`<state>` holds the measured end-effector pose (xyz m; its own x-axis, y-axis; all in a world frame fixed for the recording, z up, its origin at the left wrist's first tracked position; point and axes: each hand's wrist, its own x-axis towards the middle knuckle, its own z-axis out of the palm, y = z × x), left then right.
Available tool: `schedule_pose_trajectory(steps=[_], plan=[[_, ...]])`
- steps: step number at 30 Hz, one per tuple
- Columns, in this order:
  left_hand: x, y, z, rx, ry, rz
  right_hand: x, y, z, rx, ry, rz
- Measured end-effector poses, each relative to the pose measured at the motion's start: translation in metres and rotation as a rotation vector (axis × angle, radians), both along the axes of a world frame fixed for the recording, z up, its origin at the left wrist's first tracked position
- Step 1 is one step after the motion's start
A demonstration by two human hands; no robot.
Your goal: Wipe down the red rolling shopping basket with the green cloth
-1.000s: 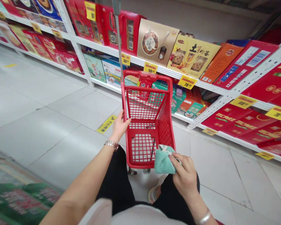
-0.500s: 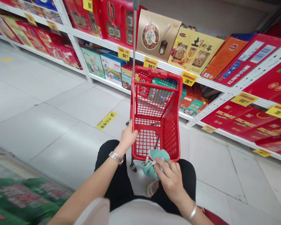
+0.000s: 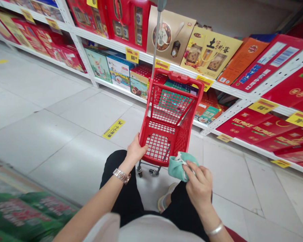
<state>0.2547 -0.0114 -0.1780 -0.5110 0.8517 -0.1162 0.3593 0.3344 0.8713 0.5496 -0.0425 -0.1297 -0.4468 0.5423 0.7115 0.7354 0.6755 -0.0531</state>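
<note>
Head view: left grip (image 3: 135, 151) closed on red basket (image 3: 183, 132), right grip (image 3: 199, 183) pinching teal cloth (image 3: 179, 169).

Person is wearing a white short-sleeved top (image 3: 146, 232), black trousers (image 3: 121, 188), a pale shoe (image 3: 163, 203), a metal link watch (image 3: 121, 176), and a silver bangle (image 3: 215, 230).

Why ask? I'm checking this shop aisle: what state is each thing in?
Red shopping cart: tilted, handle pole raised.
Left hand: gripping the cart's side.
Right hand: pinching the cloth.
Teal cloth: bunched up.
Metal wristwatch: fastened on the left wrist.
Gift boxes: standing on white shelves.
</note>
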Motion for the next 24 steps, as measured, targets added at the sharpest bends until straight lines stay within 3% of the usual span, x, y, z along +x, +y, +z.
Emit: schedule_pose_trajectory(steps=[5,9,16,19,24], plan=[[0.006,-0.014,-0.002,-0.013,-0.111,0.04,-0.064,-0.002,-0.014,-0.051,-0.058,0.149],[-0.005,-0.007,0.007,0.017,-0.129,0.018,-0.077,0.003,-0.025,-0.072,-0.125,0.16],[-0.021,0.003,0.014,0.008,-0.182,-0.031,-0.034,0.005,-0.015,-0.095,-0.12,0.155],[-0.025,0.006,0.016,-0.011,-0.207,-0.031,-0.009,0.011,-0.005,-0.032,-0.047,0.077],[-0.007,-0.004,0.011,-0.08,-0.209,0.182,0.026,0.033,0.006,0.045,0.095,-0.099]])
